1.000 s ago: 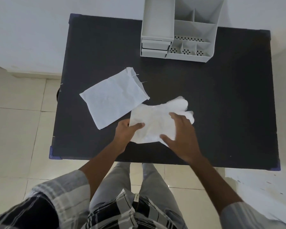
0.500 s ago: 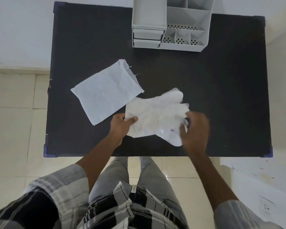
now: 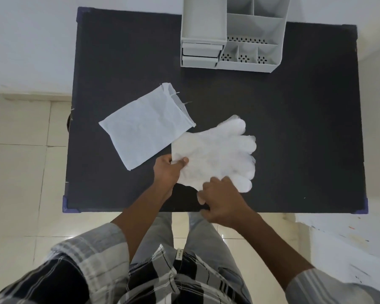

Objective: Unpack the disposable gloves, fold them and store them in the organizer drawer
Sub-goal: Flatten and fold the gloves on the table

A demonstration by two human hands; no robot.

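Translucent white disposable gloves lie spread flat on the black table, fingers pointing right. My left hand pinches the cuff edge between thumb and fingers. My right hand sits at the gloves' near edge with fingers curled at the plastic; whether it grips is unclear. The empty white packet lies to the left, its corner touching the gloves. The grey organizer stands at the table's far edge, its two small drawers shut at its lower left.
Open compartments with perforated bottoms fill the organizer's right side. The table's near edge runs just behind my hands, with tiled floor to the left and a white wall beyond the table.
My right hand slid from the gloves' palm to the fingertips, then back to the near edge by the thumb. The gloves now lie flatter and fully spread. Left hand kept its pinch.
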